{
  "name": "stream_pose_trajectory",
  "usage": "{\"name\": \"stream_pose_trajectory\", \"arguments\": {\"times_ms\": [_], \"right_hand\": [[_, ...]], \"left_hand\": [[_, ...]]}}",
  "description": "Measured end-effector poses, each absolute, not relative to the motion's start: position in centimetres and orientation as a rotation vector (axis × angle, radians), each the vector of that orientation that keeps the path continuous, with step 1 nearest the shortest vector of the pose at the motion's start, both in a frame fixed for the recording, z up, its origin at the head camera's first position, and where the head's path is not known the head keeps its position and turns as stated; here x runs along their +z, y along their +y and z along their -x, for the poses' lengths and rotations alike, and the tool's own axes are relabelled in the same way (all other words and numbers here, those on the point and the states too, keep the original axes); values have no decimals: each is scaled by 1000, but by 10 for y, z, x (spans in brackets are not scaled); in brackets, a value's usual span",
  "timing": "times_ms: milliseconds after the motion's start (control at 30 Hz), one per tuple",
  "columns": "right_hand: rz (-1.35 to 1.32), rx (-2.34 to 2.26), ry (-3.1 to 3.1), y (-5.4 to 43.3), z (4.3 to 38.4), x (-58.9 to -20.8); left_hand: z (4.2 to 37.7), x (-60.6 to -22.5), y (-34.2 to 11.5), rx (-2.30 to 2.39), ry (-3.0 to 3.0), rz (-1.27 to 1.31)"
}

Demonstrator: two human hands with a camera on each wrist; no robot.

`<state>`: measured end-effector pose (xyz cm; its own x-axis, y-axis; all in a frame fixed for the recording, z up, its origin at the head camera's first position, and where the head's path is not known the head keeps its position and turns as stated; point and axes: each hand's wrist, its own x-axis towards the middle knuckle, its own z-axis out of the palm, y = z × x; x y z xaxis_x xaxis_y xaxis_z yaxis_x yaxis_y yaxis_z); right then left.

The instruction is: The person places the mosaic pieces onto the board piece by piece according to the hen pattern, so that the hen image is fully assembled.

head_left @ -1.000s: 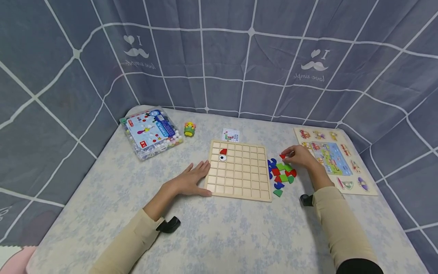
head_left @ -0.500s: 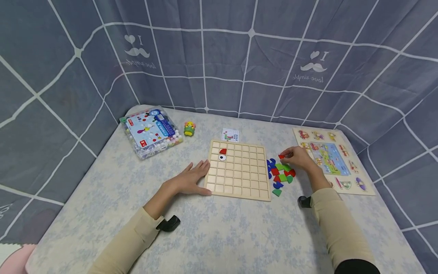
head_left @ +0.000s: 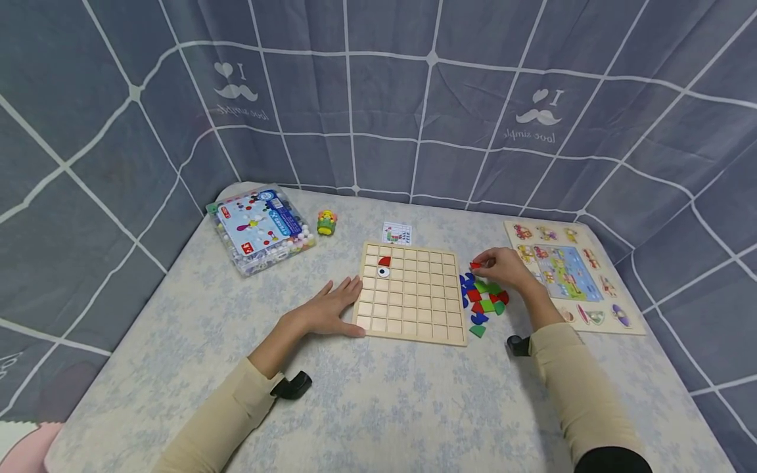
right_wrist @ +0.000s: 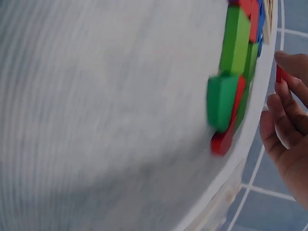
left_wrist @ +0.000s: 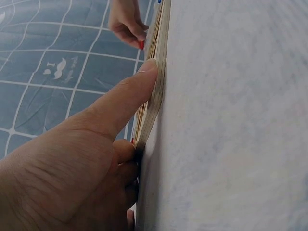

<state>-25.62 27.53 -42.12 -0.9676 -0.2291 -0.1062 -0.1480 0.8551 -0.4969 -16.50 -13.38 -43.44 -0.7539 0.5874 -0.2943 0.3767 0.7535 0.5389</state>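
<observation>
Currently pinching red piece [right_wrist: 279, 73] with right hand [head_left: 505, 267]; touching grid board [head_left: 416, 303] with spread left hand [head_left: 324, 312]. Seemingly between picking and placing; next, probably needs aligning there.

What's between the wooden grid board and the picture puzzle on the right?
In the head view, loose red, green and blue pieces lie there, beside the grid board; the right hand is there too, pinching a red piece.

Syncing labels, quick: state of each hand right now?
Left hand: open, fingers and thumb touching the wooden board's left edge.
Right hand: closed, pinching a small red piece.
</observation>
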Motion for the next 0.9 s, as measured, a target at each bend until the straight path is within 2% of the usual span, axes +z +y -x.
{"name": "stream_pose_trajectory", "arguments": {"times_ms": [900], "right_hand": [[515,-905,2762,196,254,-412]], "left_hand": [[167,-436,-134,558,2556,-715]]}}
